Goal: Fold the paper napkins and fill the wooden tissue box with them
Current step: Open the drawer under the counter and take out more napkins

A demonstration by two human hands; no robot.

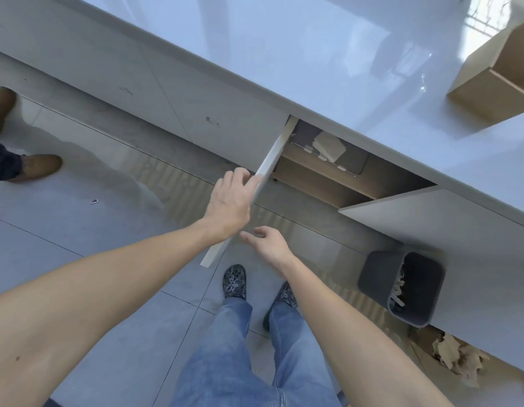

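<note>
My left hand (230, 201) grips the top edge of an open white cabinet door (265, 168) under the counter. My right hand (268, 243) hovers just right of that door with loosely spread fingers and holds nothing. Inside the open cabinet, a stack of pale paper napkins (328, 145) lies in a wire basket (351, 164) on a wooden shelf. The wooden tissue box (495, 77) stands on the glossy white counter (313, 54) at the upper right, partly cut off by the frame edge.
A second cabinet door (431, 212) stands open to the right. A grey bin (401, 286) with paper scraps hangs on it. Crumpled brown paper (457, 359) lies at lower right. Another person's brown shoes (34, 165) stand on the tiled floor at left.
</note>
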